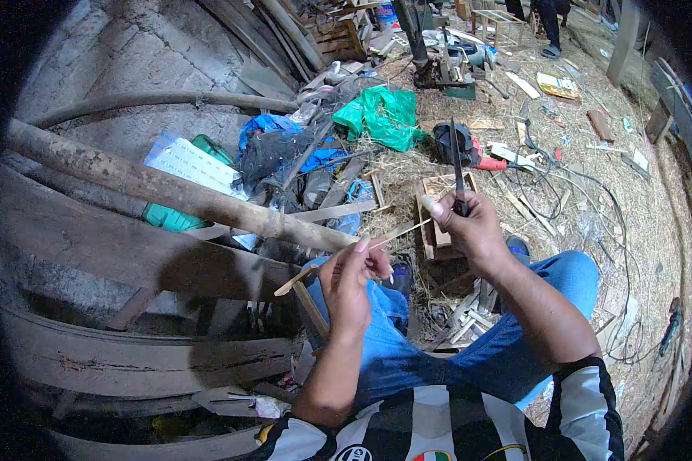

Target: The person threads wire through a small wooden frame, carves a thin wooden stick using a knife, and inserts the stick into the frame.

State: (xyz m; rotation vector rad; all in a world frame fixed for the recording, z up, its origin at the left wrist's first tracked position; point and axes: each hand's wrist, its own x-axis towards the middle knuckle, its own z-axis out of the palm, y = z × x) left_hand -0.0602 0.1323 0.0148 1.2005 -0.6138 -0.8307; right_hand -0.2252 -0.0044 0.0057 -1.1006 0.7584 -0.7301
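Note:
My left hand (347,288) is closed in a pinch on one end of a thin, pale wooden strip (401,233). The strip slants up to my right hand (473,229), where its other end meets the thumb. Closed around a dark handle, that right hand holds a knife (457,157) with its narrow blade pointing up. Just beyond the hands, a small wooden box (429,244) sits on the ground, partly hidden by my right hand. Near my left wrist a flat piece of wood (294,281) sticks out.
A wooden pole (169,184) and bench-like boards (131,346) lie to the left. Ahead are a green plastic bag (380,117) and a red and black power tool (469,147). Cables (619,230) run across the straw-covered ground at right. A person's foot (551,51) shows at the back.

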